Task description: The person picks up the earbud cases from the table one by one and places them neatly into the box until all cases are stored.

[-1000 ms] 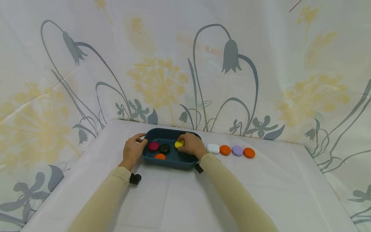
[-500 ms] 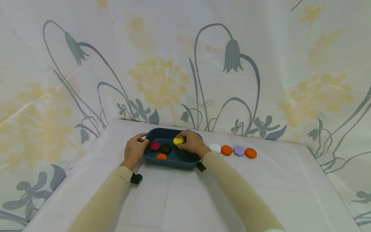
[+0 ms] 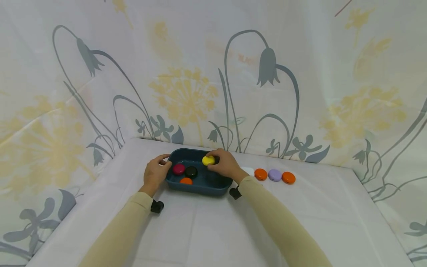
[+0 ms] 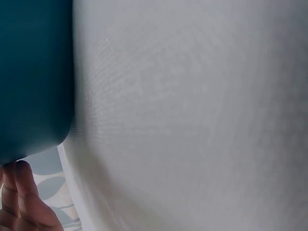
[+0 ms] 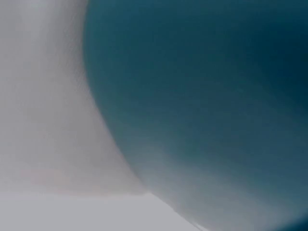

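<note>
A dark blue rectangular dish [image 3: 200,190] with rounded corners stands on the white-covered table. My left hand [image 3: 155,171] holds its left end, thumb at the rim; the left wrist view shows fingertips [image 4: 23,168] against the outer wall. My right hand [image 3: 227,163] pinches a glossy yellow round disc [image 3: 208,160] above the dish's right half, near the far rim. A dark patch shows behind the disc, between the fingers. In the dish's left half lie a crimson disc [image 3: 178,169], a black disc [image 3: 191,172] and an orange disc [image 3: 186,181], partly hidden by the near wall.
Right of the dish, in a row, are a white rounded block [image 3: 248,171], partly behind my right wrist, an orange disc [image 3: 261,174], a lilac disc [image 3: 275,175] and another orange disc [image 3: 288,178]. A flower-patterned cloth [image 3: 200,74] rises behind the table [image 3: 207,230].
My right hand has lifted the yellow disc slightly and tilted it, and the dark patch behind it has come into view. My left hand stays at the dish's left end.
</note>
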`<state>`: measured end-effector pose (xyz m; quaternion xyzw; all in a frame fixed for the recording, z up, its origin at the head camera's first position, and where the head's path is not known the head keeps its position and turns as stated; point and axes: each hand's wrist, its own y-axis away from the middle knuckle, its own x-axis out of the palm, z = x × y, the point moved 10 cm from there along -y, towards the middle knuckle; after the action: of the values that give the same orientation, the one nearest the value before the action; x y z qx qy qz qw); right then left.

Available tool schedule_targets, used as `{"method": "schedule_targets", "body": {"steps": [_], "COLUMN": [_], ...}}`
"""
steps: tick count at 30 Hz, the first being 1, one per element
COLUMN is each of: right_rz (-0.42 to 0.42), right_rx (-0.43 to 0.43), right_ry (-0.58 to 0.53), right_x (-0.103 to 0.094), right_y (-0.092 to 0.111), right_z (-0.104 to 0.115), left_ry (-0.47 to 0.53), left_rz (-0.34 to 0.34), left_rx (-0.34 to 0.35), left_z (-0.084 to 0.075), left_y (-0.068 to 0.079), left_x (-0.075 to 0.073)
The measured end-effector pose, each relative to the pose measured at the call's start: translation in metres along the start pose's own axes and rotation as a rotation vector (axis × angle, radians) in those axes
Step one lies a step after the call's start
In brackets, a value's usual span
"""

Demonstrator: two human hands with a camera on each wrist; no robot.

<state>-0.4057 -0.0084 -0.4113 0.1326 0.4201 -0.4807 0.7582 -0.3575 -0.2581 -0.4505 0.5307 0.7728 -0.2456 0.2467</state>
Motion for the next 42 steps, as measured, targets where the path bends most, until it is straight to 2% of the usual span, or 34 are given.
{"method": "schedule_targets", "body": {"steps": [7, 14, 26, 42], "right_rz": [-0.018, -0.019, -0.024, -0.069], "right_rx": [-0.007, 0.020, 0.021, -0.028], "right_ry": [-0.006, -0.022, -0.064, 0.012], "right_x": [-0.015, -0.023, -0.036, -0.061], "right_y": [0.007, 0.012, 0.020, 0.044], "right_z": [-0.001, -0.009, -0.008, -0.017], "left_ry": [0.000, 0.004, 0.004, 0.015], "left_rz": [-0.009, -0.006, -0.014, -0.004], "left_rx": [-0.003, 0.001, 0.006, -0.010], "left_z": [0.001, 0.001, -0.001, 0.000], "left_y": [0.000, 0.001, 0.000, 0.002], "left_x": [0.000, -0.001, -0.003, -0.002]}}
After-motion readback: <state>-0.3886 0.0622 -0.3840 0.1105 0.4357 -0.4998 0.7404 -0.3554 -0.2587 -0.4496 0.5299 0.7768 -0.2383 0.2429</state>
